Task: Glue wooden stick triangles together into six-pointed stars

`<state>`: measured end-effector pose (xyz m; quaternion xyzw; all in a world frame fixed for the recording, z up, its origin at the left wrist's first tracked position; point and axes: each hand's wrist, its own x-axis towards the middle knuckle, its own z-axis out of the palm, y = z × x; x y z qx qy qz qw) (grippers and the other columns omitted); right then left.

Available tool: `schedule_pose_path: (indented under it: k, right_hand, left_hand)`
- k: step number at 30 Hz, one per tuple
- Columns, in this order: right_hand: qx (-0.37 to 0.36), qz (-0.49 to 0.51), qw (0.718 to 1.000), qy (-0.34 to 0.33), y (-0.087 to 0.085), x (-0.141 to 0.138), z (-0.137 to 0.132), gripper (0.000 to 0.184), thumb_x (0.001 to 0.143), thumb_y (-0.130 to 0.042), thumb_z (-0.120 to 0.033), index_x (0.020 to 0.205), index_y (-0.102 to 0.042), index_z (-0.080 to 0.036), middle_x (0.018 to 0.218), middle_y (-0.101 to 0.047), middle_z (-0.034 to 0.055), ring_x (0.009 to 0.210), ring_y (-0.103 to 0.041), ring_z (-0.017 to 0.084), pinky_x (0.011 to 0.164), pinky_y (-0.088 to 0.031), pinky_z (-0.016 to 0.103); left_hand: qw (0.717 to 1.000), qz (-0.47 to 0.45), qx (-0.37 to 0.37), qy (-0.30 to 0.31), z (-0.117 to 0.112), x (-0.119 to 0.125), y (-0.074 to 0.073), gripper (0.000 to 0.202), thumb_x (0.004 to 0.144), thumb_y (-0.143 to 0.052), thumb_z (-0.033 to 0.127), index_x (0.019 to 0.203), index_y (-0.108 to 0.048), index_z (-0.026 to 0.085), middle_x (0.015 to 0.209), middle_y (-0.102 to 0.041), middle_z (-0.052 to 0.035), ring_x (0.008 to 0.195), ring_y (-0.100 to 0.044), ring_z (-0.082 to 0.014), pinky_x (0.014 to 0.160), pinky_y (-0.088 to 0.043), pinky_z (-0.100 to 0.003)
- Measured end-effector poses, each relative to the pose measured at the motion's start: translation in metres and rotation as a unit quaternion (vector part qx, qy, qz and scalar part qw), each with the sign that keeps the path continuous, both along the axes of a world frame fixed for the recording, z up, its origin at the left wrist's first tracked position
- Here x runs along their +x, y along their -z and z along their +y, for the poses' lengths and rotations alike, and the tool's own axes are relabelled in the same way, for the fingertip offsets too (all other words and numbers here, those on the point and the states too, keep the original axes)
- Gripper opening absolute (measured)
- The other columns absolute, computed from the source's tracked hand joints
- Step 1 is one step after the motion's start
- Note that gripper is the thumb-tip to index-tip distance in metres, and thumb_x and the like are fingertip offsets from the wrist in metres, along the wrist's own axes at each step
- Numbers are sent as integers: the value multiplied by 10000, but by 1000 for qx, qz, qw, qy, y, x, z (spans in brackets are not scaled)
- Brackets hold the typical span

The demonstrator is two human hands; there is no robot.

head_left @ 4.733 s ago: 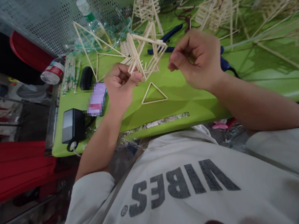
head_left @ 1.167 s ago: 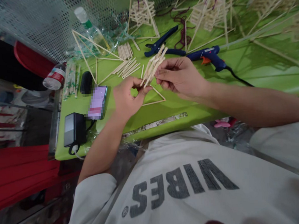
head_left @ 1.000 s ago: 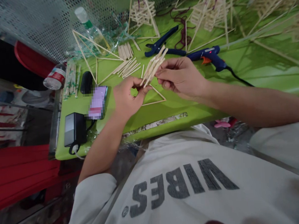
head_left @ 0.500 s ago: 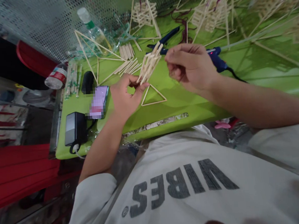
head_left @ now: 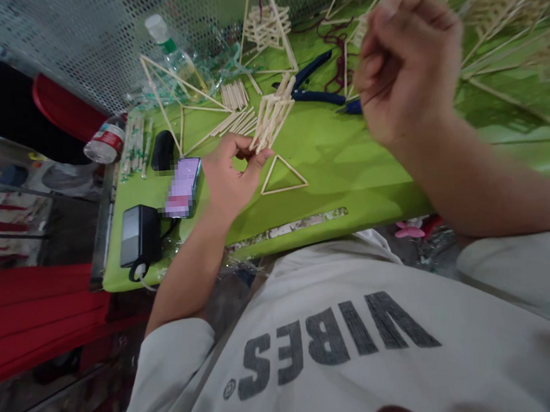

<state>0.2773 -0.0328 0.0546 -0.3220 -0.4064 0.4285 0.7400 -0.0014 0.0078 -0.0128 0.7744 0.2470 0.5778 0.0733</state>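
Observation:
My left hand (head_left: 234, 177) pinches the lower end of a small lattice of glued wooden sticks (head_left: 272, 118) between thumb and fingers, holding it tilted above the table. Just below it, a flat triangle of sticks (head_left: 284, 188) lies on the green tabletop (head_left: 321, 196). Raised to the right is my right hand (head_left: 411, 64), its fingers curled together; whether anything is between them is hidden. Behind that hand, only the blue tip of the glue gun (head_left: 353, 107) shows. Blue-handled pliers (head_left: 317, 96) lie beyond the lattice.
Loose sticks (head_left: 237, 122) and a short bundle (head_left: 234, 96) lie behind my left hand, near a larger stick frame (head_left: 162, 104). A phone (head_left: 182, 187), a black power adapter (head_left: 139, 235) and bottles (head_left: 105, 141) stand left. Finished stick structures (head_left: 267, 27) line the back.
My right hand has moved away from the lattice, up and to the right, now covering most of the glue gun. My left hand and the lattice have stayed nearly still.

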Motion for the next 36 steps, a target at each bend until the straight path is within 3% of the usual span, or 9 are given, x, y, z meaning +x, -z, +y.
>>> schedule_pose_path:
  k: [3, 7, 11, 16, 20, 26, 29, 33, 36]
  right_hand:
    - [-73, -38, 991, -108, -6, -9, -15, 473, 958, -1128, -634, 1035, -737, -379, 722, -697, -54, 785, -702, 208, 679, -590, 344]
    - [-108, -47, 981, -152, -4, -37, -26, 512, 903, -1154, -660, 1046, -754, -374, 687, -688, -47, 811, -743, 236, 693, -632, 378]
    - [-84, -39, 985, -147, 7, -33, -12, 496, 874, -1183, -594, 1009, -767, -361, 685, -694, -47, 777, -714, 230, 705, -644, 394]
    - [-2, -40, 997, -63, 23, -7, 16, 325, 819, -1173, -367, 897, -866, -296, 813, -826, -4, 643, -614, 155, 644, -591, 366]
    - [18, -33, 998, -45, 21, -4, 18, 218, 820, -1112, -322, 888, -910, -277, 824, -832, 17, 645, -606, 142, 608, -551, 339]
    - [8, -93, 991, -92, 16, -1, 12, 489, 948, -1096, -656, 865, -780, -292, 806, -741, 0, 635, -547, 147, 593, -490, 338]
    - [-3, -109, 989, -99, 21, -1, 17, 625, 920, -1045, -817, 797, -684, -323, 746, -672, -2, 616, -495, 179, 530, -413, 359]
    - [9, -128, 991, -41, 25, -2, 23, 831, 1042, -857, -979, 677, -475, -336, 623, -436, -27, 541, -277, 168, 467, -239, 388]
    - [17, -142, 989, -23, 25, 0, 23, 846, 1043, -860, -986, 662, -464, -343, 605, -310, -52, 540, -138, 158, 495, -104, 405]
  left_hand:
    - [1000, 8, -5, -4, 1, -1, 1, 541, 1119, -923, 799, 1012, -715, 312, 826, -711, 58, 696, -670, -162, 681, -528, -351]
    - [999, 14, -1, -29, -1, 0, 0, 570, 1133, -876, 841, 997, -725, 308, 803, -697, 54, 686, -670, -159, 673, -539, -342]
    - [999, 17, -1, -44, -2, 0, -1, 593, 1135, -852, 867, 988, -717, 308, 813, -713, 44, 699, -673, -164, 681, -560, -346]
    - [998, 36, -24, -38, 1, -4, 3, 607, 1133, -837, 885, 1004, -708, 306, 843, -718, 35, 730, -686, -179, 724, -594, -358]
    - [998, 33, -47, -17, 2, -6, 5, 577, 1123, -877, 854, 1038, -699, 312, 855, -701, 39, 760, -698, -184, 754, -610, -365]
    - [999, -13, -44, -9, 1, 0, 2, 564, 1118, -910, 817, 993, -705, 307, 829, -701, 44, 702, -665, -163, 675, -560, -347]
    - [997, -42, -67, 6, 2, 1, 2, 588, 1099, -923, 841, 995, -699, 307, 838, -715, 45, 695, -672, -156, 651, -544, -344]
    - [994, -52, -101, 2, 8, -1, 4, 667, 1048, -909, 945, 1013, -703, 312, 829, -739, 46, 661, -679, -141, 599, -531, -341]
    - [989, -79, -117, 44, 12, -1, 3, 630, 1060, -920, 918, 1045, -729, 318, 818, -758, 54, 635, -709, -127, 568, -537, -322]
